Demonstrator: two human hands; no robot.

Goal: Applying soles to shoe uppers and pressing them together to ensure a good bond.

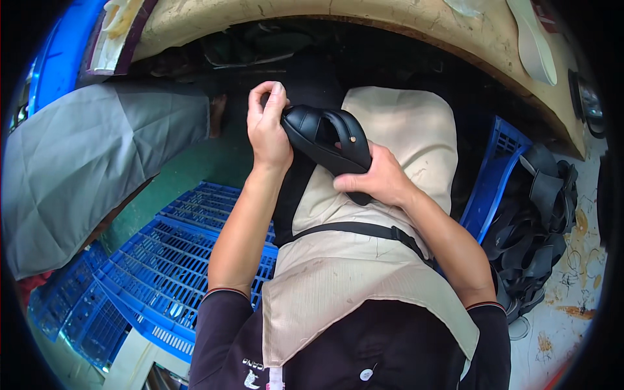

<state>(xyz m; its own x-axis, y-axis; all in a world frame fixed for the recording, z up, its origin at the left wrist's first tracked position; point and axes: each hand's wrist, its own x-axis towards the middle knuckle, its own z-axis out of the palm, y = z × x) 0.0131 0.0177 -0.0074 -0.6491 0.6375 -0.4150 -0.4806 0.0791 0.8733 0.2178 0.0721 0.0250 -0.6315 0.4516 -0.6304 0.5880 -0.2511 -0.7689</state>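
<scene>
A black sandal [304, 125] with broad straps and a small gold-coloured stud is held slantwise above my lap. My left hand [268, 133] is closed at its toe end, fingers curled and thumb up, with a bit of dark material showing between them. Around the other end, my right hand [382, 177] grips the sole, its thumb lying across the near side and its fingers mostly hidden behind. A beige apron [400, 123] covers my lap beneath the sandal.
Blue plastic crates [175, 260] stand on my left, near another person's grey-covered lap [97, 162]. A pale curved worktop [390, 16] runs ahead of me. To the right are a blue crate [487, 188] and a heap of black shoe parts [530, 234].
</scene>
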